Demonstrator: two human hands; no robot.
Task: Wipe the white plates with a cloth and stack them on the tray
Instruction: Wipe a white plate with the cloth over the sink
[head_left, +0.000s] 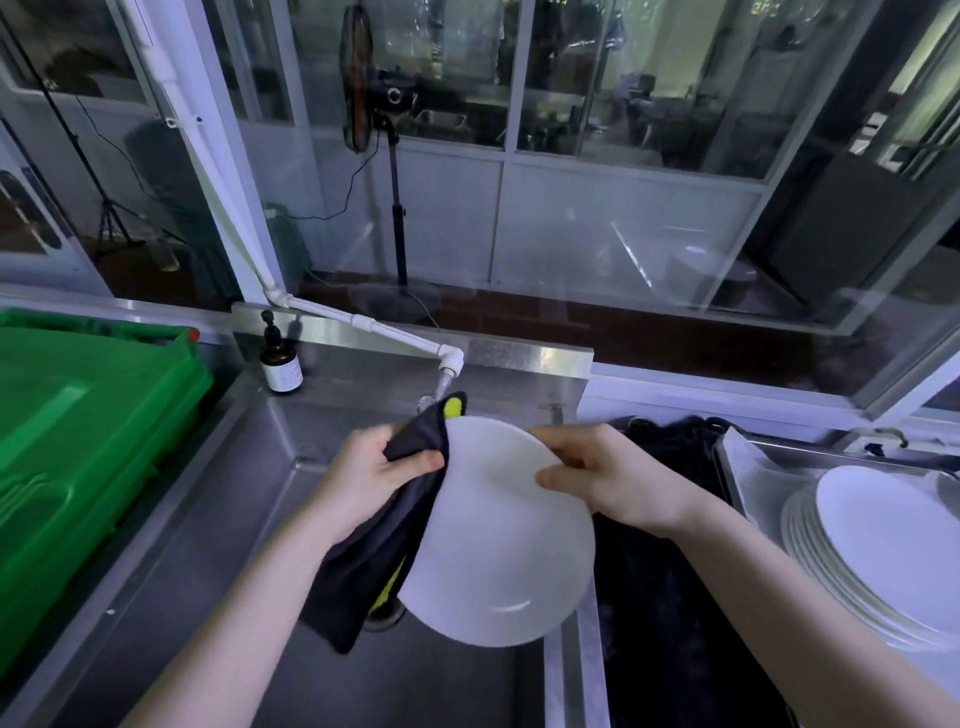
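I hold a white plate (498, 540) tilted over the steel sink (291, 519). My right hand (608, 480) grips its upper right rim, thumb on the face and fingers behind. My left hand (374, 473) grips a dark cloth with yellow-green patches (384, 551) and presses it against the plate's left edge; the cloth hangs down below the hand. At the right, a stack of several white plates (878, 551) lies on a metal tray (743, 457).
A white pipe tap (447, 364) ends just above the cloth. A brown pump bottle (280, 364) stands on the sink's back ledge. A green plastic bin (78, 457) fills the left. A dark black mass (670, 545) lies between sink and tray.
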